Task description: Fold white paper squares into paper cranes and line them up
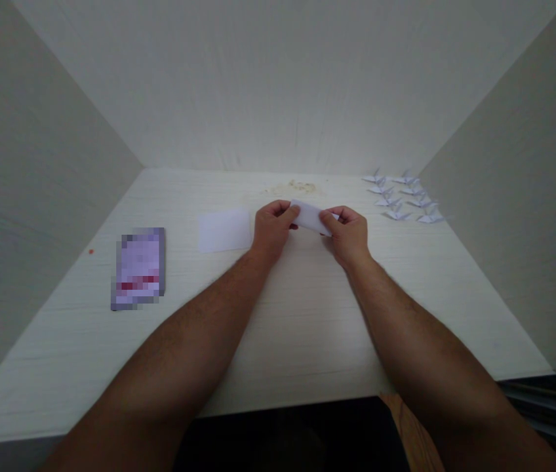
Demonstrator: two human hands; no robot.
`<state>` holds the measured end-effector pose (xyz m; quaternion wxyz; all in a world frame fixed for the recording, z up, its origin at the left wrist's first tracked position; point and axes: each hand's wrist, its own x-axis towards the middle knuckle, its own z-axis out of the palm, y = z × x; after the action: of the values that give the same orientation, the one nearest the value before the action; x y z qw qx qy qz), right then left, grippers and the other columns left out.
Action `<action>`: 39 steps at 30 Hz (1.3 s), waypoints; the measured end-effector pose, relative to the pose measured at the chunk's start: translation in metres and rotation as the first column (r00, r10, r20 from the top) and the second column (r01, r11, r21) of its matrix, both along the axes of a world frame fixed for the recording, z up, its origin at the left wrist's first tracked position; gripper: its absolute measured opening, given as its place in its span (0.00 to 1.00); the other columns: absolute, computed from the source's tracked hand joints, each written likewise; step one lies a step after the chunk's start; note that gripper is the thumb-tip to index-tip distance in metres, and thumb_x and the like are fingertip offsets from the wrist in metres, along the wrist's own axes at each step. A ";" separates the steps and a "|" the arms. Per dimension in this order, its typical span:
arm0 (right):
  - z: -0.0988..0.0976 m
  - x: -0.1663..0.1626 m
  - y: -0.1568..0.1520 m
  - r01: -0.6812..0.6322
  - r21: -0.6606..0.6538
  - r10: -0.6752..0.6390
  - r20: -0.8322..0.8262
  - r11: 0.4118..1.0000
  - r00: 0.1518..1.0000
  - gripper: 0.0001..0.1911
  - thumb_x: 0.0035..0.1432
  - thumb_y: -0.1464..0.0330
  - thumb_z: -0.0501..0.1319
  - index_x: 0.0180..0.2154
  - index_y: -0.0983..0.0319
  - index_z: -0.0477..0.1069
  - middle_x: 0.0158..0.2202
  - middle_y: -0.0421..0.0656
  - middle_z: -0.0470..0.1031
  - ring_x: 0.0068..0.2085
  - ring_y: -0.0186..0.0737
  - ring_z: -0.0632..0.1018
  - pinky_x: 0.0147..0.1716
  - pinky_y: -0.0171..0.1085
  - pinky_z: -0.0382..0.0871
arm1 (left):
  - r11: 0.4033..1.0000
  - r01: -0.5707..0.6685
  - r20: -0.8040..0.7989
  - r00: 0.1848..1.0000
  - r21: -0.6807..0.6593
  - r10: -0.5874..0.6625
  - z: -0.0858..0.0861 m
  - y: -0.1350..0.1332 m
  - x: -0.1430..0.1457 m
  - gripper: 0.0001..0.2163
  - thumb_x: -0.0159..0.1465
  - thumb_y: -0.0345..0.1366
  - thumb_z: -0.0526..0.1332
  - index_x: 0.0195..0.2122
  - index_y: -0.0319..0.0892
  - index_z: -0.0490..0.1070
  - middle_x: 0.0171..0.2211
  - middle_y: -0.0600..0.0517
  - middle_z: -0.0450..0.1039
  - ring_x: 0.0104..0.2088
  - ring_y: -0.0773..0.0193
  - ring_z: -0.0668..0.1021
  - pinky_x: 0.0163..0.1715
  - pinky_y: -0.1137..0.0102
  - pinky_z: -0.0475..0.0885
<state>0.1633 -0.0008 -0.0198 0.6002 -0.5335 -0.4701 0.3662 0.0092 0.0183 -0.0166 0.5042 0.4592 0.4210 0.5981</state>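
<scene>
A small white folded paper is held out between both hands above the middle of the table. My left hand pinches its left end, thumb on top. At the right end, my right hand grips it the same way, with the thumb pressed on the upper face. The fingers under the paper are partly hidden. Just left of my left hand lies a flat white sheet of paper. Several white origami cranes stand grouped at the back right, beyond my right hand.
A blurred purple-white rectangular item lies on the left of the white table. A small orange speck is beside it. Pale walls enclose the back and both sides. Brownish marks show near the back wall.
</scene>
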 end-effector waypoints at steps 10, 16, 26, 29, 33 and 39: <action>0.001 -0.001 -0.002 -0.027 0.005 0.027 0.002 1.000 1.000 0.13 0.47 0.58 0.70 0.27 0.61 0.76 0.18 0.33 0.62 0.21 0.29 0.59 0.22 0.33 0.52 | 0.999 -0.051 -0.054 0.997 0.010 0.051 0.002 -0.001 -0.001 0.08 0.53 0.39 0.66 0.24 0.41 0.70 0.21 0.56 0.67 0.22 0.70 0.69 0.23 0.74 0.68; 0.004 -0.003 -0.006 -0.208 -0.063 0.210 0.030 0.976 0.977 0.12 0.46 0.59 0.70 0.25 0.60 0.72 0.21 0.36 0.70 0.23 0.31 0.66 0.22 0.33 0.58 | 0.999 -0.029 -0.228 0.973 0.015 0.032 0.012 -0.010 0.001 0.08 0.53 0.35 0.64 0.20 0.41 0.68 0.18 0.57 0.64 0.20 0.71 0.64 0.21 0.74 0.60; 0.008 -0.002 -0.006 -0.215 -0.125 0.220 0.033 0.969 0.975 0.12 0.43 0.61 0.69 0.22 0.60 0.70 0.18 0.34 0.67 0.20 0.29 0.63 0.19 0.32 0.55 | 0.999 0.023 -0.295 0.956 0.030 -0.013 0.015 -0.014 0.003 0.08 0.53 0.34 0.65 0.20 0.41 0.68 0.19 0.57 0.65 0.21 0.71 0.65 0.22 0.74 0.59; 0.005 -0.002 -0.004 -0.175 -0.109 0.173 -0.031 0.978 0.984 0.12 0.42 0.62 0.70 0.22 0.60 0.70 0.18 0.35 0.68 0.20 0.29 0.63 0.19 0.32 0.55 | 0.999 0.039 -0.265 0.964 0.026 -0.031 0.016 -0.015 0.002 0.08 0.54 0.37 0.66 0.22 0.41 0.71 0.19 0.57 0.68 0.21 0.70 0.68 0.22 0.73 0.61; 0.004 -0.002 -0.002 -0.118 -0.088 0.107 -0.125 0.989 0.986 0.13 0.42 0.61 0.70 0.23 0.60 0.70 0.21 0.36 0.70 0.22 0.31 0.67 0.22 0.34 0.60 | 0.999 0.051 -0.220 0.974 0.011 -0.047 0.016 -0.015 0.002 0.10 0.54 0.40 0.68 0.22 0.41 0.71 0.17 0.57 0.68 0.20 0.71 0.66 0.22 0.74 0.60; 0.006 -0.004 -0.002 -0.095 -0.094 0.080 -0.150 0.991 0.986 0.14 0.41 0.60 0.71 0.23 0.60 0.69 0.21 0.36 0.70 0.22 0.33 0.67 0.22 0.35 0.61 | 1.000 0.011 -0.171 0.985 0.018 -0.008 0.013 -0.011 0.000 0.11 0.54 0.40 0.68 0.21 0.41 0.72 0.18 0.56 0.68 0.20 0.71 0.67 0.22 0.74 0.60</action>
<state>0.1596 -0.0030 -0.0138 0.5885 -0.5140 -0.4288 0.4534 0.0096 0.0070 -0.0041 0.4648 0.5156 0.4545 0.5582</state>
